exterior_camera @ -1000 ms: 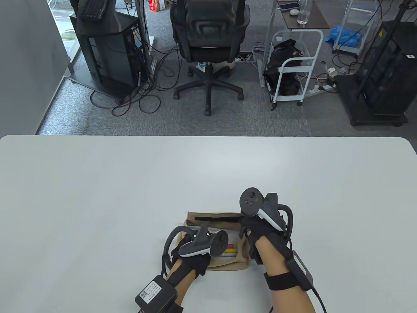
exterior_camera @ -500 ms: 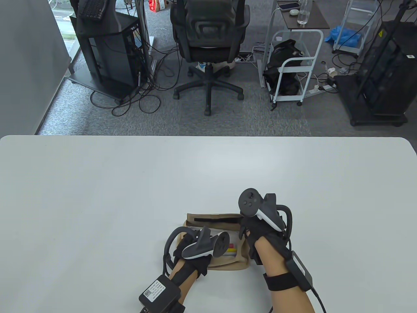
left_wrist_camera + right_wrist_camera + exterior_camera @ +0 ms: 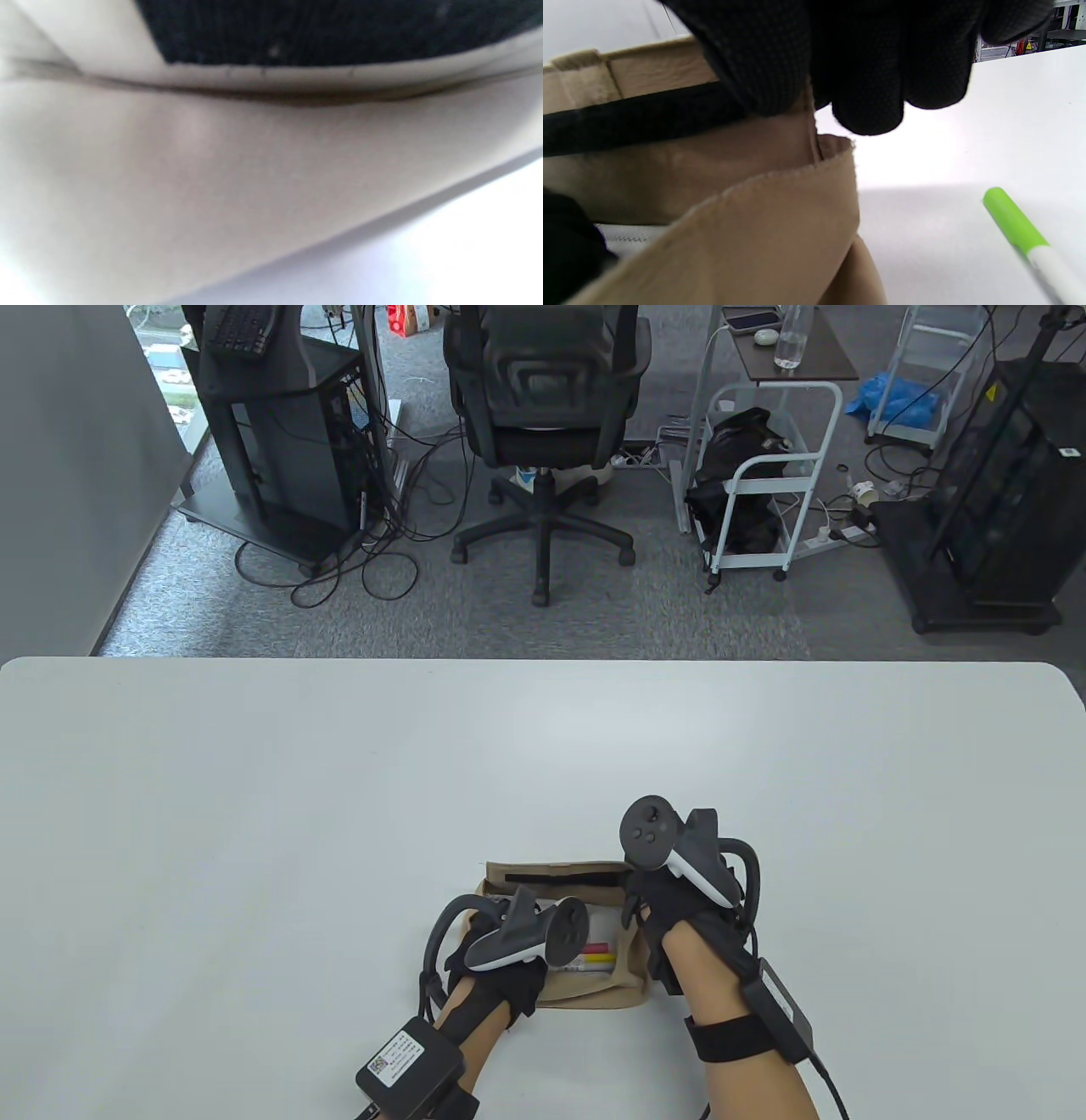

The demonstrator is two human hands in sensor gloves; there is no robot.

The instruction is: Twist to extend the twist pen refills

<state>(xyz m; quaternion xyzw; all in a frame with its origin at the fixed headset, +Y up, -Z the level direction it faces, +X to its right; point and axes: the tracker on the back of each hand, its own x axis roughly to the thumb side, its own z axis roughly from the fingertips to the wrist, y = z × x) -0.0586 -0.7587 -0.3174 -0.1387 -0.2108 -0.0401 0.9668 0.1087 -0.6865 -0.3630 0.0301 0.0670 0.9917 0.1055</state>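
A tan fabric pen pouch (image 3: 629, 977) lies open near the table's front edge, its flap (image 3: 551, 869) with a black strip folded back. Red and yellow pens (image 3: 599, 954) show inside it. My left hand (image 3: 499, 940) is over the pouch's left part, its fingers hidden under the tracker. The left wrist view is filled by blurred pouch fabric (image 3: 254, 178). My right hand (image 3: 646, 901) pinches the pouch's right edge; in the right wrist view its fingers (image 3: 874, 93) curl over the tan fabric (image 3: 755, 237). A green-capped pen (image 3: 1018, 224) lies on the table beside the pouch.
The white table (image 3: 339, 814) stretches wide around the pouch. Beyond its far edge stand an office chair (image 3: 543, 415), a computer cart (image 3: 280, 432) and a white trolley (image 3: 764, 475) on the carpet.
My left hand has shifted slightly over the pouch, its tracker turning and uncovering more of the red and yellow pens. The right hand has kept its hold and place.
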